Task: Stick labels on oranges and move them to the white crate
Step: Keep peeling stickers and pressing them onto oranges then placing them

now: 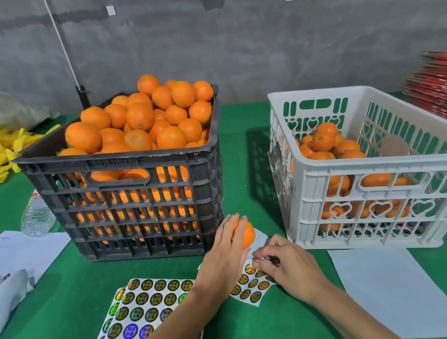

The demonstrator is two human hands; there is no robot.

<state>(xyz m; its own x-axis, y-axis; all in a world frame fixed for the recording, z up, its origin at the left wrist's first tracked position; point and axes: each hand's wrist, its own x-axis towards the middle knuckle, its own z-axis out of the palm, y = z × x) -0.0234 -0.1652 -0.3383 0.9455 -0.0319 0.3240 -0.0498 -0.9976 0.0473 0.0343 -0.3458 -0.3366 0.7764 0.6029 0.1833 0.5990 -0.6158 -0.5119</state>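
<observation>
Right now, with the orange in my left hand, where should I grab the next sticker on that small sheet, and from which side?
Probably at the sticker's far edge, coming from the right with your right hand. It lies flat on the small sheet, so only a lifted rim gives grip, and your left hand with the orange blocks the left.

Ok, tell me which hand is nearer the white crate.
Right. The right hand picks at a sticker sheet just in front of the white crate; the left hand, holding an orange, is farther left.
</observation>
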